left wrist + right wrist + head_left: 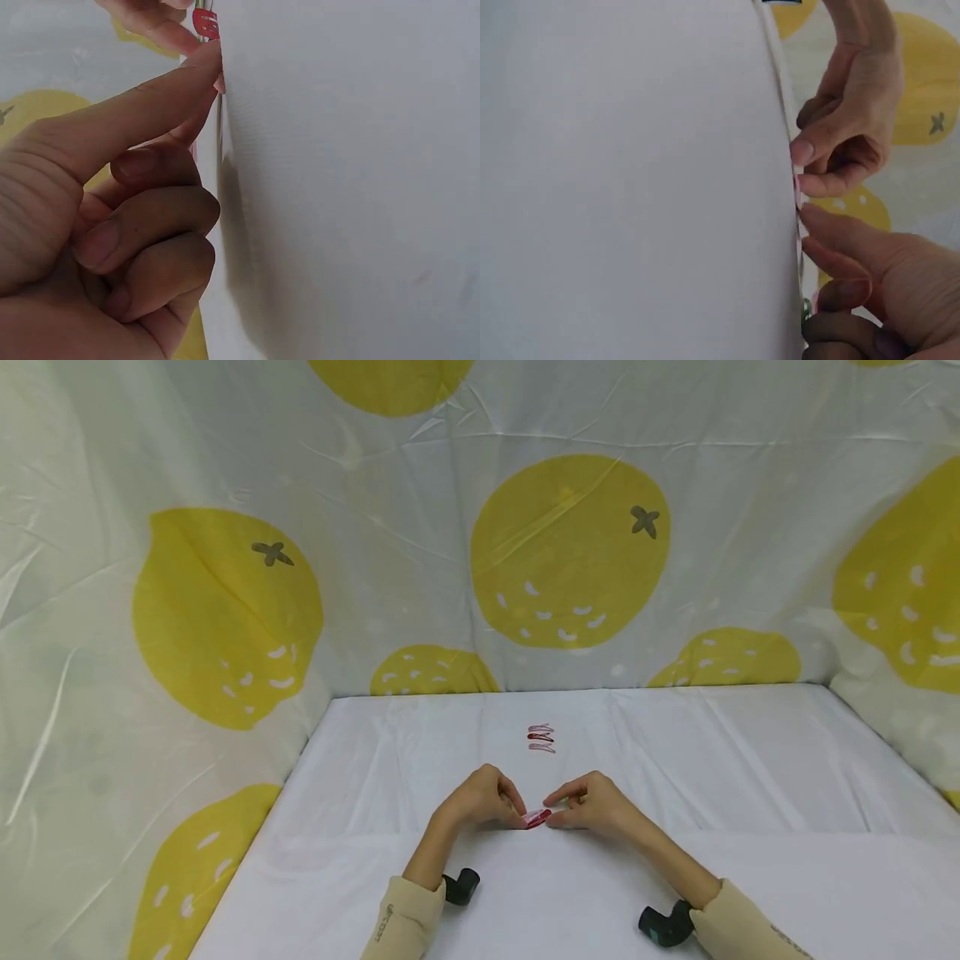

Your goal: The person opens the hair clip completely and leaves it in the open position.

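Note:
A small flat piece [537,818], red with pale parts, lies between two bare hands at the middle of the white table. My left hand [483,797] pinches its left end with thumb and forefinger, the other fingers curled beneath. At its right end, the thumb and forefinger of my right hand [596,806] close on either side. Up close in the left wrist view, the red piece [205,24] bears pale marks just past the left fingertips. Its exact kind cannot be made out. In the right wrist view the fingers hide most of it.
Beyond the hands, 3 thin red and pink zigzag shapes [541,738] lie in a short column on the white table [420,735]. A pale curtain [405,527] with yellow lemons stands behind and at both sides. A black wrist camera [666,925] sits by each beige sleeve [408,910].

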{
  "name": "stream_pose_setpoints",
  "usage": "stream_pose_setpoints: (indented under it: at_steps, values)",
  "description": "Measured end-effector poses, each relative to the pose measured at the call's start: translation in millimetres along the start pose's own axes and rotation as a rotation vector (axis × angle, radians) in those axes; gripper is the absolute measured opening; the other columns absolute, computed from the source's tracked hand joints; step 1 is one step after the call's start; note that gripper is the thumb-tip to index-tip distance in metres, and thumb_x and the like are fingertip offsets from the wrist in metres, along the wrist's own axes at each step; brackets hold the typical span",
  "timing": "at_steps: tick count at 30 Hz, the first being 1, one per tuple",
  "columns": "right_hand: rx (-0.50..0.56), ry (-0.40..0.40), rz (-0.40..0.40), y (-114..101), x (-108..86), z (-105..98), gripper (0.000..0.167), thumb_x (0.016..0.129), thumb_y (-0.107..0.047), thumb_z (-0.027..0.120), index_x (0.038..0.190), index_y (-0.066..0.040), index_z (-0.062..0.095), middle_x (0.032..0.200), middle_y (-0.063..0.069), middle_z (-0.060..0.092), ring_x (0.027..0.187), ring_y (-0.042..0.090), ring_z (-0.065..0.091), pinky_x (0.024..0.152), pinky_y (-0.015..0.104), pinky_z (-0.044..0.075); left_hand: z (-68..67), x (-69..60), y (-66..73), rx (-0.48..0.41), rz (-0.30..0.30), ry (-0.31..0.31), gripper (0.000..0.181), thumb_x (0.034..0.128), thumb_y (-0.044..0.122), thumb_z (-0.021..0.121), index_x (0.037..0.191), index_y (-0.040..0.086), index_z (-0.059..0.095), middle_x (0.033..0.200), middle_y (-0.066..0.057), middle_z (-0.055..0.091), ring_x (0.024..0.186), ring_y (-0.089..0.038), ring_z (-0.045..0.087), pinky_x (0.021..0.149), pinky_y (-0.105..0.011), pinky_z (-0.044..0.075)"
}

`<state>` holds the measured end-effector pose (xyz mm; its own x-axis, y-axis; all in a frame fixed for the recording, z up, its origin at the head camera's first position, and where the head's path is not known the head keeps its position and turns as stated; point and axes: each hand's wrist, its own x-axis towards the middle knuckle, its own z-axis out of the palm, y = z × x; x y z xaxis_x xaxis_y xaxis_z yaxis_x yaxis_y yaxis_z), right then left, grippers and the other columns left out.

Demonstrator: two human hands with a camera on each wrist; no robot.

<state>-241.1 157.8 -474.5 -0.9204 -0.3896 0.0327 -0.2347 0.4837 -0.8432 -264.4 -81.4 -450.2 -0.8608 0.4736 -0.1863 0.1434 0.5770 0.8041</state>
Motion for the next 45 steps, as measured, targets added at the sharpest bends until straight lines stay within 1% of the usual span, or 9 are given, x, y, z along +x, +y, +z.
stream_pose_setpoints:
  at_steps: [5,13,19,24,28,33,35,40,45]
  values:
    - [0.003,0.025,-0.020,1,-3.0,6,0.010,0.081,-0.012,0.086,0.090,-0.009,0.083,0.056,-0.008,0.046,0.055,0.001,0.037,0.053,0.017,0.030,0.8,-0.8,0.5,0.003,0.018,-0.016,0.010,0.0756,0.001,0.088,0.076,0.001,0.079,0.058,0.007,0.056,0.058,-0.005,0.045,0.055,-0.020,0.035]
    - [0.020,0.059,-0.001,2,-3.3,5,0.010,0.083,-0.017,0.086,0.090,-0.011,0.083,0.061,-0.007,0.052,0.056,0.000,0.039,0.053,0.017,0.031,-3.6,-1.6,0.1,-0.018,0.038,0.064,0.007,0.0810,0.007,0.085,0.081,0.002,0.080,0.064,0.006,0.059,0.064,-0.006,0.049,0.059,-0.020,0.039]
    - [0.069,0.122,0.022,-2,-1.1,5,0.010,0.090,-0.026,0.081,0.095,-0.018,0.083,0.071,-0.004,0.063,0.060,0.002,0.043,0.055,0.018,0.035,-3.6,-0.2,4.8,-0.052,0.078,0.021,0.008,0.0834,0.009,0.083,0.085,0.001,0.080,0.068,0.006,0.063,0.069,-0.006,0.051,0.063,-0.021,0.041]
    - [0.093,0.156,0.058,-4,-0.4,5,0.009,0.091,-0.024,0.079,0.093,-0.015,0.081,0.079,0.000,0.070,0.069,0.006,0.048,0.060,0.020,0.038,-3.0,-0.5,8.2,-0.066,0.087,-0.005,0.008,0.0842,0.009,0.083,0.086,0.002,0.080,0.069,0.006,0.063,0.068,-0.007,0.050,0.062,-0.022,0.040]
    - [0.174,0.156,0.098,-5,-1.2,3,0.015,0.094,-0.022,0.075,0.097,-0.008,0.080,0.093,0.002,0.075,0.084,0.008,0.055,0.073,0.022,0.044,-2.1,-0.5,8.9,-0.090,0.110,0.004,0.010,0.0836,0.011,0.084,0.087,0.003,0.079,0.064,0.005,0.057,0.064,-0.007,0.047,0.059,-0.022,0.038]
    - [0.356,0.153,0.193,-6,-1.8,1,0.024,0.095,-0.024,0.075,0.104,-0.002,0.077,0.079,-0.005,0.064,0.059,0.005,0.038,0.059,0.022,0.035,-2.4,-1.6,10.1,-0.103,0.125,0.060,0.013,0.0847,0.015,0.085,0.086,0.004,0.079,0.069,0.007,0.060,0.063,-0.008,0.046,0.058,-0.022,0.036]
    - [0.374,0.156,0.205,-7,-2.1,1,0.024,0.094,-0.025,0.076,0.104,-0.003,0.077,0.073,-0.005,0.056,0.053,0.007,0.029,0.054,0.023,0.030,-2.7,-2.7,10.9,-0.111,0.118,0.091,0.014,0.0857,0.017,0.084,0.085,0.004,0.079,0.072,0.007,0.061,0.064,-0.009,0.045,0.058,-0.023,0.035]
    - [0.323,0.182,0.156,-8,-3.4,-1,0.025,0.094,-0.027,0.076,0.105,-0.004,0.078,0.077,-0.004,0.060,0.061,0.007,0.037,0.058,0.024,0.032,-3.4,-2.5,11.5,-0.158,0.131,0.146,0.012,0.0872,0.017,0.083,0.088,0.006,0.079,0.065,0.005,0.053,0.061,-0.010,0.040,0.056,-0.024,0.032]
    - [0.411,0.187,0.178,-10,-2.1,-3,0.033,0.096,-0.027,0.074,0.109,0.003,0.074,0.060,-0.009,0.044,0.054,0.007,0.029,0.051,0.023,0.026,-3.7,0.0,12.0,-0.242,0.217,0.150,0.015,0.0835,0.011,0.086,0.093,0.003,0.077,0.061,0.004,0.041,0.054,-0.008,0.031,0.052,-0.022,0.027]
